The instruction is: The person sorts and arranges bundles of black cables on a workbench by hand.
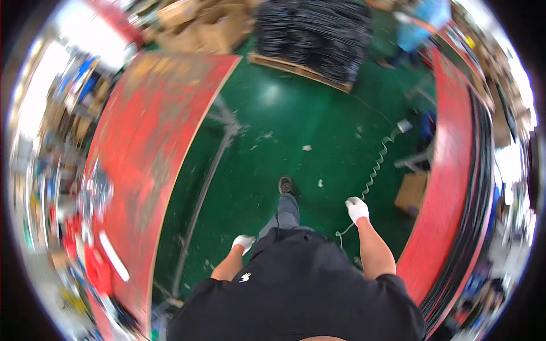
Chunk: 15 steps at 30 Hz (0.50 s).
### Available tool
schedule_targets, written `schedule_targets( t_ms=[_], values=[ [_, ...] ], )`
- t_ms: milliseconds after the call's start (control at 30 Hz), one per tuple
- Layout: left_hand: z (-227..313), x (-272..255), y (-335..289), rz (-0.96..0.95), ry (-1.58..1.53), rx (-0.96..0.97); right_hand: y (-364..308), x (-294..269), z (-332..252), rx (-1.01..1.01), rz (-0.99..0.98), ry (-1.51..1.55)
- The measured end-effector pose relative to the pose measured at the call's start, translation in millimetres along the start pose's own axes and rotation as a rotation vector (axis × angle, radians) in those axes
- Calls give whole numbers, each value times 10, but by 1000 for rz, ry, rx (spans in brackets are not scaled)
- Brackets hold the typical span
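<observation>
left bench clutter [85, 227] blurred, person [424, 23] cut by top edge, left hand [244, 242] fingers hidden

white gloves on both hands [357, 209], black t-shirt.

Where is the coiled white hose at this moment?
In the head view, the coiled white hose lies over the green floor on the person's right, running from the gloved right hand toward the red workbench.

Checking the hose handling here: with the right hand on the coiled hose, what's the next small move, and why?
Probably draw the right hand back toward the body: it grips the coiled hose, which stretches across the green floor to a metal fitting. The left hand hangs free.
</observation>
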State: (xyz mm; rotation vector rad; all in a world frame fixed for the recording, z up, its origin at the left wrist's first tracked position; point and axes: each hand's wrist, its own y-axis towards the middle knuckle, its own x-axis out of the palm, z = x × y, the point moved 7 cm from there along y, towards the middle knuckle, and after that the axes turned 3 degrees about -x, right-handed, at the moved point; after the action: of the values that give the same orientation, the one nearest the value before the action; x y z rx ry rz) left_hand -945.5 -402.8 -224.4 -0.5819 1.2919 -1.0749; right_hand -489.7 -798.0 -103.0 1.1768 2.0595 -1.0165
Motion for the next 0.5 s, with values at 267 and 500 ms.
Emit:
schedule_targets(
  t_ms=[267,500],
  values=[
    [2388,-2536,1425,-117,-41,71,939,-250,-427,450,-209,-132],
    [5599,-4293,2367,241,422,636,2481,-69,-794,417,82,218]
  ],
)
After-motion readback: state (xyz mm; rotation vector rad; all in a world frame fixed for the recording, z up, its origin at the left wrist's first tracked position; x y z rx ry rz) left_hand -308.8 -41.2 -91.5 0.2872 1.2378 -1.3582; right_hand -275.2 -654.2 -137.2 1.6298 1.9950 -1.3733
